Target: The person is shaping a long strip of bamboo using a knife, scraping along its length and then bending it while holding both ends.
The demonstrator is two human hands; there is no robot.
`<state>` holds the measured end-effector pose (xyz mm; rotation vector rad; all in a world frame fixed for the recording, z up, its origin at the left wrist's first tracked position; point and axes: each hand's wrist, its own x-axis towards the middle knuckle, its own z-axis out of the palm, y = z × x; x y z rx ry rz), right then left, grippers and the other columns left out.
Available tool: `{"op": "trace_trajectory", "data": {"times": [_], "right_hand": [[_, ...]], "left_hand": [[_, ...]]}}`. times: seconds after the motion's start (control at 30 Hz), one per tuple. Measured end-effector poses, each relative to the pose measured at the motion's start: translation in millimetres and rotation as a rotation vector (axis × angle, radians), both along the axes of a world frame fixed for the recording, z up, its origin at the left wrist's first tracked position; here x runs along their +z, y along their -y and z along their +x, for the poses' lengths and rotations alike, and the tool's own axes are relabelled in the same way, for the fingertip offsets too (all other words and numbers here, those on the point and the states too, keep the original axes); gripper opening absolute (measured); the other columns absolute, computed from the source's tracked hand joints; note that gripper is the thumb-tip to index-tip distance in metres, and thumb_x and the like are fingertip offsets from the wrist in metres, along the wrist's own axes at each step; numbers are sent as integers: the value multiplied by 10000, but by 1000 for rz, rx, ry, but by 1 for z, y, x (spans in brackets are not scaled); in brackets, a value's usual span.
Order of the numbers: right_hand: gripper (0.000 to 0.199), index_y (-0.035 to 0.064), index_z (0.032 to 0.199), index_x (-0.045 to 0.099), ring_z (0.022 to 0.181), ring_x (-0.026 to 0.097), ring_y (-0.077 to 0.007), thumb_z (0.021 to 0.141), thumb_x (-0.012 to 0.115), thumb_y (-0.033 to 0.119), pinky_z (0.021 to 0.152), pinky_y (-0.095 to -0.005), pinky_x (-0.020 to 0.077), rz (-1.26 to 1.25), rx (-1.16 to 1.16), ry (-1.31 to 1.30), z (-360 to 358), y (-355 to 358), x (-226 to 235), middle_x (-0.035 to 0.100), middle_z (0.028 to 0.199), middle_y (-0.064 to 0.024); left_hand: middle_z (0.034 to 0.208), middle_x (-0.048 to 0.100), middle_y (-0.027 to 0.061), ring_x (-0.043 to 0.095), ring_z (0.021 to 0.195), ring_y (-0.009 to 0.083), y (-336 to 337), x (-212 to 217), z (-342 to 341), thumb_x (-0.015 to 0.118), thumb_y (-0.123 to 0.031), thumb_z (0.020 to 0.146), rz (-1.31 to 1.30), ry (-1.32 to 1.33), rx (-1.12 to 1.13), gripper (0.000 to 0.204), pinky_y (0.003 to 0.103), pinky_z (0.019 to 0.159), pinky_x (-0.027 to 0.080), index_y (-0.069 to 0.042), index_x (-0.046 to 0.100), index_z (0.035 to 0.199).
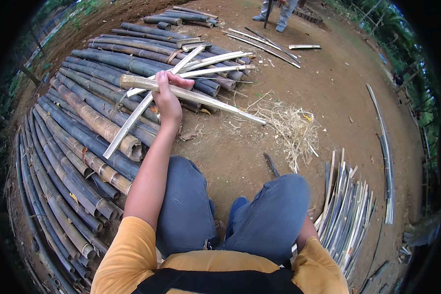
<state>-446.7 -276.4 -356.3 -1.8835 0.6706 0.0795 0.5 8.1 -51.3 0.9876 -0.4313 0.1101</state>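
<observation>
My left hand [167, 100] is raised over the bamboo pile, its thumb and fingers around a pale split bamboo strip [215, 104]. The strip slants from a thicker node end at the left to a thin end over the shavings. My right forearm [306, 231] passes down beside my right knee, which hides most of that hand; what it holds does not show. Past the same knee pokes a dark, narrow blade-like piece [271, 164], its other end out of sight. Below my left hand, pale split strips [128, 126] lie crossed on the poles.
Dark bamboo poles [90, 110] are stacked along the left. Curly shavings [294, 128] lie ahead on the dirt. A bundle of split strips [348, 210] rests at my right, with long strips [384, 157] farther out. A person [281, 14] stands at the far edge near more strips.
</observation>
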Motion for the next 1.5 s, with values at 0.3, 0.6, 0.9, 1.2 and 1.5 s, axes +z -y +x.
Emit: {"op": "trace_trajectory", "data": {"times": [0.3, 0.6, 0.9, 1.2, 1.5], "right_hand": [[320, 5, 684, 599, 505, 565, -188, 792, 818, 211, 474, -362, 421, -263, -186, -510, 151, 107, 182, 567, 583, -86], [357, 42, 744, 544, 400, 441, -128, 765, 846, 230, 396, -317, 347, -133, -182, -426, 232, 126, 251, 502, 569, 4], [319, 70, 1088, 503, 490, 430, -12, 860, 721, 122, 416, -189, 375, 316, -235, -172, 245, 91, 215, 540, 665, 65], [262, 60, 880, 551, 486, 430, -81, 800, 781, 158, 455, -253, 357, 143, -266, -249, 230, 77, 196, 467, 601, 41], [242, 27, 884, 597, 500, 445, -98, 794, 794, 133, 467, -285, 381, 204, -260, -199, 230, 75, 205, 493, 619, 32]], "left_hand": [[582, 400, 12, 522, 507, 162, 31, 34, -9, 393, -322, 1044, 30, 111, -228, 397, 325, 581, 494, -79, 426, 732], [500, 325, -3, 356, 416, 121, 45, 25, -25, 349, -395, 1031, -61, 79, -227, 436, 305, 478, 391, -87, 415, 730], [502, 279, -18, 266, 399, 96, 35, 10, -26, 319, -392, 1034, -156, 80, -249, 448, 271, 411, 275, -78, 406, 726], [497, 253, -21, 255, 399, 100, 27, 4, -11, 314, -414, 1032, -175, 72, -246, 457, 277, 418, 262, -87, 403, 725], [492, 261, -18, 249, 386, 95, 25, 3, 0, 311, -407, 1036, -203, 50, -220, 462, 273, 404, 251, -90, 404, 713]]}}
